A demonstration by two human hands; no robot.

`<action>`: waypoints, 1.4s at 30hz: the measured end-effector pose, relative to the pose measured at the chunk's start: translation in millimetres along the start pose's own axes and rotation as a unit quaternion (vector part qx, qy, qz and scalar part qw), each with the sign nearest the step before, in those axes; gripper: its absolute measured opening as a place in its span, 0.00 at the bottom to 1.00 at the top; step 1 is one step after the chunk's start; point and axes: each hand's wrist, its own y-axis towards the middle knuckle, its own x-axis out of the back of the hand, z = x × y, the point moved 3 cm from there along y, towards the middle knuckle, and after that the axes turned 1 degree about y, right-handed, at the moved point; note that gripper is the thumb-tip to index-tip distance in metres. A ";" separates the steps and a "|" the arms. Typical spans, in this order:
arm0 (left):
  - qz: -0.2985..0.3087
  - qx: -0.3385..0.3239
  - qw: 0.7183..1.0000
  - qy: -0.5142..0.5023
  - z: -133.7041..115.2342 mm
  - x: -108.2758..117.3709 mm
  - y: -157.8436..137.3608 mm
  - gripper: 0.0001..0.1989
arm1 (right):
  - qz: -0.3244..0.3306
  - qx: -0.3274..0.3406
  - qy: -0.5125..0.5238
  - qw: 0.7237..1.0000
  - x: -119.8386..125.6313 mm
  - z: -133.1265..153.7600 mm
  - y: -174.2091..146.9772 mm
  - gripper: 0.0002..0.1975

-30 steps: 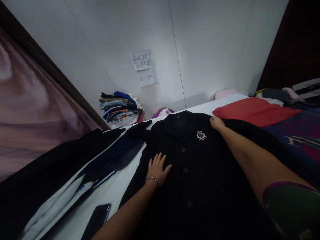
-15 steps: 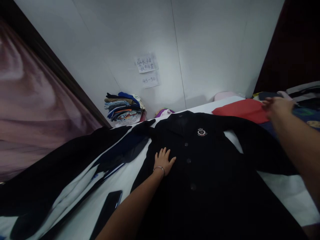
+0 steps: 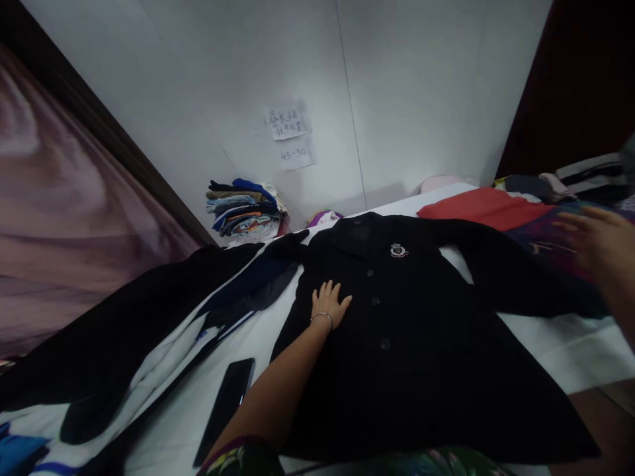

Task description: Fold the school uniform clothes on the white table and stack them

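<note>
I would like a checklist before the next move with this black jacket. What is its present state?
1. Jacket lies front side up: ok, crest and buttons show.
2. Left hand flat on the jacket: ok.
3. Right hand free of cloth: cannot tell, it is blurred at the edge of the view.
4. Sleeve nearer the right hand stretched outward: ok.
5. Phone apart from the jacket: ok, a white gap shows at its upper end.
6. Visible gap between jacket and red cloth: not ok, none shows.

A pale panelled wall (image 3: 421, 99) stands dimly lit beside pink drapery (image 3: 64, 231).
</note>
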 end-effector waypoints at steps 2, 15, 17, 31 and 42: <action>-0.002 0.001 1.000 -0.001 -1.0 1.9 -0.5 0.36 | 0.011 -0.050 0.019 0.999 -19.8 4.1 -17.6 0.25; -0.009 0.003 1.000 -0.003 -0.7 1.8 2.9 0.34 | 0.152 0.077 -0.347 0.922 -23.7 8.5 -72.5 0.29; -0.008 0.003 1.000 -0.001 0.0 0.7 3.7 0.35 | 0.133 0.052 -0.326 0.934 -18.1 9.1 -62.7 0.27; -0.013 0.000 1.000 0.011 -0.6 2.9 3.0 0.33 | 0.144 0.205 -0.183 0.951 -42.8 50.2 -52.2 0.18; -0.019 -0.001 1.000 0.016 1.3 1.8 3.4 0.33 | 0.279 -0.023 -0.177 0.944 -169.0 27.0 -65.8 0.17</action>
